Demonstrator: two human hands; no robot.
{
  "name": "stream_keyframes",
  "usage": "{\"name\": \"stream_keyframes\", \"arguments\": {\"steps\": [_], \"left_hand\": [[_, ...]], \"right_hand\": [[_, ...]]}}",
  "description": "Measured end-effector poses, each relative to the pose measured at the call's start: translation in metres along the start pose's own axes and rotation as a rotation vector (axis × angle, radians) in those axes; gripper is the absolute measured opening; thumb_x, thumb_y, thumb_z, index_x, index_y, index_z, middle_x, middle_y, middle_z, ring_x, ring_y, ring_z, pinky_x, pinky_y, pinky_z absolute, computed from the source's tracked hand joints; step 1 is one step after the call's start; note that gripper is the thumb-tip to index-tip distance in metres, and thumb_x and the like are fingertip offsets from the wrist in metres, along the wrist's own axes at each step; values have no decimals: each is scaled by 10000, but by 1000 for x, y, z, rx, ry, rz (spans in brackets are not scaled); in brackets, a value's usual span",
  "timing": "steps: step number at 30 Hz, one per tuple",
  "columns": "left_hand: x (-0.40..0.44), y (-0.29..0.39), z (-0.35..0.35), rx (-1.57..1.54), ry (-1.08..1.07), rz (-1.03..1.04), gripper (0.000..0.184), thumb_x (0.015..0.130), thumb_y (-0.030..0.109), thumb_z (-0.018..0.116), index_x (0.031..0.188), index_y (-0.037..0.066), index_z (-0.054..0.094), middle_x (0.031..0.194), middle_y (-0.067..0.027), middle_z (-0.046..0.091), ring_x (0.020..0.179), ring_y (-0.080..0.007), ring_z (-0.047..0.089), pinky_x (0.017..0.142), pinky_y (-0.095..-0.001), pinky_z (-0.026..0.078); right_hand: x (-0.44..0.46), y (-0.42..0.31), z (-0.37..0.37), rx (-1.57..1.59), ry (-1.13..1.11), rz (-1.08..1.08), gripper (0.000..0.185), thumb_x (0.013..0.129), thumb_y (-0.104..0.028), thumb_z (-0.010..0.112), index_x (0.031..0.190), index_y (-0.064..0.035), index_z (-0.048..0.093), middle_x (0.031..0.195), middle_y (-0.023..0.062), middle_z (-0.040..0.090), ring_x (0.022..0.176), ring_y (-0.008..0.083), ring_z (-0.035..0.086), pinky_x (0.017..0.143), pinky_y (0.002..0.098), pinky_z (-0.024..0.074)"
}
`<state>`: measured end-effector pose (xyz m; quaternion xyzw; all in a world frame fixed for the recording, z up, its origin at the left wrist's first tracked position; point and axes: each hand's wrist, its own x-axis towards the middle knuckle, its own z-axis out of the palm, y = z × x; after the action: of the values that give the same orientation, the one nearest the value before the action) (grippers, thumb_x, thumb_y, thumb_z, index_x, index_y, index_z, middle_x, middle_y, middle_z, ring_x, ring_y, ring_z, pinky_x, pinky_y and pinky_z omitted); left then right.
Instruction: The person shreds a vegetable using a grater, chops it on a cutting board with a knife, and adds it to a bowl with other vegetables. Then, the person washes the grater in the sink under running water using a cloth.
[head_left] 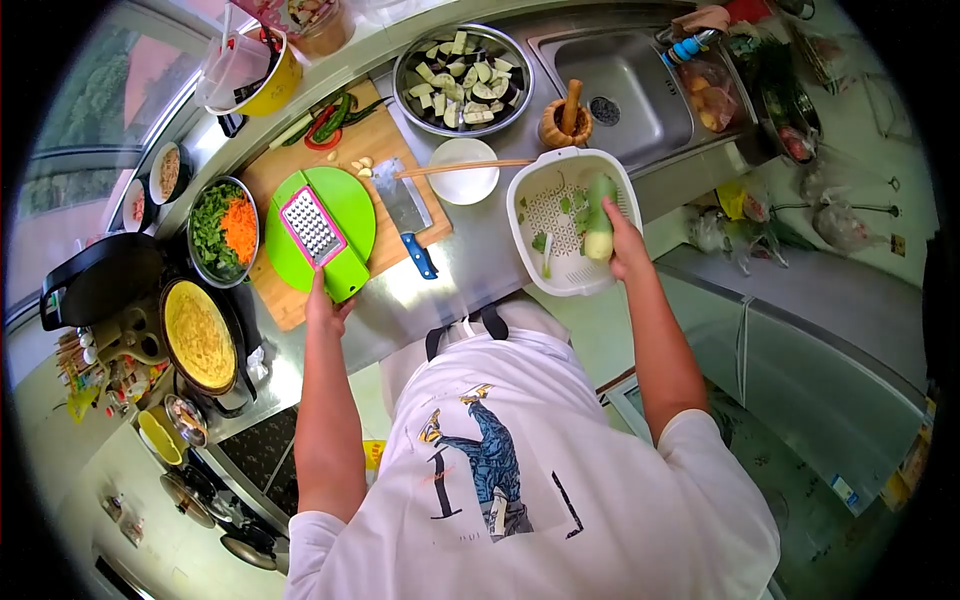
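Observation:
My left hand (325, 308) grips the green handle end of a grater (314, 226) with a pink frame and metal face. The grater rests over a round green cutting mat (357, 205) on a wooden board (268, 292). In my right hand (627, 242) is a thick vegetable, green at one end and pale at the other (598, 246); its upper part is blurred and its exact kind unclear. It is over a white colander (528, 262) that has a few green leaf scraps inside. A cleaver (405, 208) with a blue handle lies right of the mat.
Chopsticks cross a white bowl (465, 185). Behind are a bowl of cut eggplant (462, 85), a wooden mortar with pestle (566, 122) and the sink (625, 85). At left stand a bowl of greens and shredded carrot (222, 230) and a round pan with a yellow pancake (200, 335).

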<state>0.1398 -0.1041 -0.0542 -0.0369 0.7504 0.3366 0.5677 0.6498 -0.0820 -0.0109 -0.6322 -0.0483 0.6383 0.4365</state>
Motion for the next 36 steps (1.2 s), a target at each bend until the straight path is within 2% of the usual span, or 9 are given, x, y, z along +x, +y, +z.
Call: {"name": "stream_keyframes", "arguments": {"steps": [5,13,15,16,19,23,26,29,36], "left_hand": [[4,0,-4,54,49,-26,644,884,605,585,1269,92,519,1046,-98,654,759,-226,652,561,-313,552],[0,-8,-18,147,158,1,536,931,512,569,1178,37,549,892,-83,653,610,-190,629,513,-296,525],[-11,-17,-16,323,291,346,431,941,401,587,1094,-1,579,825,-71,629,647,-212,623,556,-310,506],[-26,-16,-7,335,294,347,431,941,401,587,1094,-1,579,825,-71,629,647,-212,623,556,-310,506],[-79,-6,41,691,499,1187,219,921,194,598,932,-22,627,828,-118,630,739,-252,613,704,-350,490],[-151,5,143,780,-237,1159,112,871,106,622,934,26,666,858,-134,657,794,-275,633,713,-377,505],[-165,-25,217,1266,-555,1490,115,776,159,677,810,49,673,850,-138,654,810,-331,625,727,-436,506],[-166,-63,281,1768,-619,1417,322,828,382,653,780,69,713,827,-115,678,870,-268,628,754,-410,473],[-111,-128,329,2168,-646,1331,182,835,222,584,825,107,725,851,-101,692,885,-259,631,759,-397,483]], "right_hand": [[9,9,-4,-338,100,-41,609,904,-466,635,1271,14,551,1111,95,629,953,178,614,826,322,494],[-2,9,2,-229,74,-73,652,876,-514,649,1235,24,574,1113,105,634,973,184,599,868,317,464],[-2,7,-5,-167,75,-85,656,870,-526,651,1220,24,584,1104,107,638,973,185,597,865,319,463],[0,6,-11,-235,101,-87,643,869,-526,654,1210,16,595,1097,105,641,970,183,597,857,317,465],[-5,2,-12,-368,175,-72,602,864,-516,668,1177,-4,618,1084,95,646,955,173,594,831,306,468],[-20,-6,-4,-302,221,-206,537,893,-471,657,1169,-12,617,1053,69,645,928,148,584,811,293,464],[-42,-15,-2,-180,228,-283,480,920,-429,642,1167,-18,615,1037,49,639,913,131,575,800,277,460],[-59,-19,-3,-141,251,-347,431,941,-385,630,1174,-23,607,1029,32,631,894,117,566,792,269,458],[-82,-5,-11,91,240,-382,367,961,-316,618,1187,-29,582,1029,10,598,898,88,529,792,254,440]]}}
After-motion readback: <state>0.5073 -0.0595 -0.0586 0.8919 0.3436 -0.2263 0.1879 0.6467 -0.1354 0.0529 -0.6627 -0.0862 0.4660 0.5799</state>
